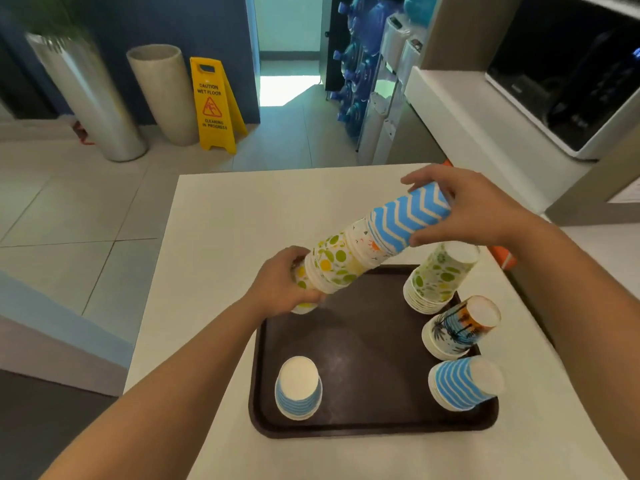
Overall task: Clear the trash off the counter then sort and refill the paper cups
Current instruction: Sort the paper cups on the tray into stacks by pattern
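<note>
I held a long tilted stack of nested patterned paper cups [367, 247] w/ both hands, above the far edge of the dark brown plastic tray [363, 344] on the white counter [221, 216]. My left hand [280, 285] gripped its low end, fingers curled round the green-dotted cups; my right hand [460, 206] pinched the blue zigzag top cup [408, 216] btwn thumb & fingers. Four short upside-down stacks stood on the tray.

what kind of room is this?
Likely an office pantry or break area: water bottles racked by the doorway, a wet-floor sign, and a tray of paper cup stacks on a white counter where both hands hold a mixed stack.
</note>
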Tool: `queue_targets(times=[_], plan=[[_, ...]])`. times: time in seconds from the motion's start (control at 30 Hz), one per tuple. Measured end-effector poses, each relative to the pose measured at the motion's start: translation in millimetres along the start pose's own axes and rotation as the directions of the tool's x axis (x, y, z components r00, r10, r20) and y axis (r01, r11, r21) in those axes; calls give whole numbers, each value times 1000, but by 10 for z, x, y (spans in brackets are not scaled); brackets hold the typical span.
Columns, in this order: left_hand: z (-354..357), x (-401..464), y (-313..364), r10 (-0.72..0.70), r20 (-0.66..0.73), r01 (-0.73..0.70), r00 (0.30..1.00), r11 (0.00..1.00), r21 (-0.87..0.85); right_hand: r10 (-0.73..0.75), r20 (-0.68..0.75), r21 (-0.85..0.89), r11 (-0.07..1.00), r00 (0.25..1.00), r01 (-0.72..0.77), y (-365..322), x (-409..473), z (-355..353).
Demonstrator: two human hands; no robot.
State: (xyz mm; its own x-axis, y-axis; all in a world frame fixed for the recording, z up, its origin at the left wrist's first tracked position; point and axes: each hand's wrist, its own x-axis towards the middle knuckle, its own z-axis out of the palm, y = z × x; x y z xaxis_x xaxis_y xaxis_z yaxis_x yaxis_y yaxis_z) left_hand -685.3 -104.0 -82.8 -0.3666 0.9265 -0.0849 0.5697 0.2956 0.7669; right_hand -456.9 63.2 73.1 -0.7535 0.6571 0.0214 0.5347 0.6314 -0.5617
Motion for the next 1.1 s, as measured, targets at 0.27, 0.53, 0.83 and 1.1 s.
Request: queue_targets(times=[0.27,0.53,0.83,1.1], plan=[[605,127,-7,7,238,15,971,996,-89,42,-137,323,946,990,5,-108,-244,371],[521,150,-73,-46,331,73,942,995,-69,85,-209,537,843,974,41,-136,-292,801],[72,33,299,140,309,-108,941,987,-117,96,-222,521,853,970,35,-267,-191,1007],[264,-138,613,140,2,-132,990,941,-312,141,-235,488,873,962,-9,-286,-201,1015]])
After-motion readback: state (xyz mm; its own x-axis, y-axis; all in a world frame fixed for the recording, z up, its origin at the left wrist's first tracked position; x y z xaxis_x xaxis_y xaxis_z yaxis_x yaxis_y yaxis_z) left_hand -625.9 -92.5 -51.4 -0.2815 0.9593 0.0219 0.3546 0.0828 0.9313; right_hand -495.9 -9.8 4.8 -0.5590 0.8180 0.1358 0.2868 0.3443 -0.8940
